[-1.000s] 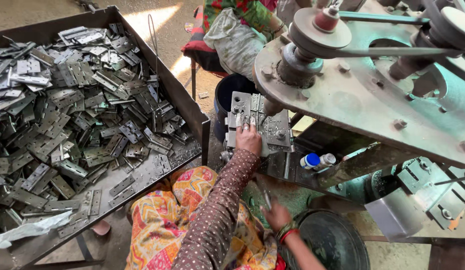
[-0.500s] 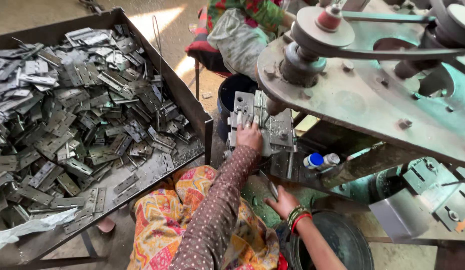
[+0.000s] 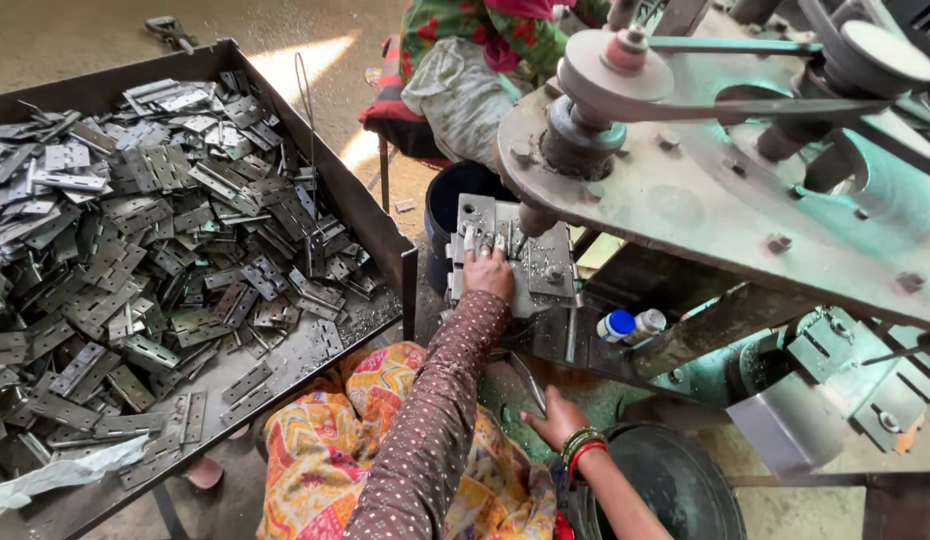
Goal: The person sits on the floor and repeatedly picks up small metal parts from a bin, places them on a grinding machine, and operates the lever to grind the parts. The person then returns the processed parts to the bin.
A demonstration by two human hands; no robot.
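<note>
Steel hinge plates, too many to count, lie heaped in a large dark metal tray (image 3: 390,240) at the left of a workshop scene, while a seated person in a dotted brown sleeve works at a belt-driven machine (image 3: 705,190) to the right. The left hand (image 3: 488,272) reaches far forward, fingers pressed flat on a grey hinge plate (image 3: 482,222) resting on the machine's small work table (image 3: 550,265), directly beneath the spindle; whether the fingers pinch the plate or only hold it down cannot be told. The plate lies straight ahead of that hand and touching it, its long axis seeming to run away from the person. The right hand (image 3: 557,418), wearing red and green bangles, sits nearer the body and lower, fingers spread on a green surface, holding nothing visible and well apart from the plate. Two small bottles (image 3: 630,325), one blue-capped, one white-capped, lie on a ledge just right of the work table. A second person in bright patterned cloth (image 3: 475,40) sits on the far side.
</note>
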